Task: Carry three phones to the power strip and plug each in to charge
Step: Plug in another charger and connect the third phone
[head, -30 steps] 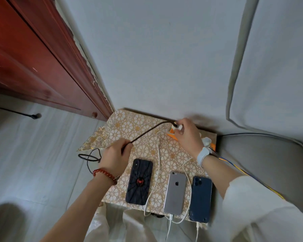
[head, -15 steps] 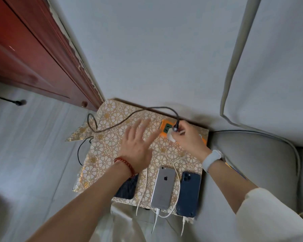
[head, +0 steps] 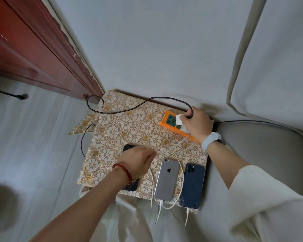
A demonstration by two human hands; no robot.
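Orange power strip (head: 166,123) is taking a white charger (head: 178,120), the right hand (head: 198,123) gripping it. Left hand (head: 137,160) is pinching a white cable (head: 171,148) over the black phone (head: 129,185).

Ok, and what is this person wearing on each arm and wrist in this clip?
The left hand has a red beaded bracelet at the wrist, and the forearm is bare. The right hand has a pale smartwatch band at the wrist, and a loose cream sleeve covers the arm from mid-forearm up.
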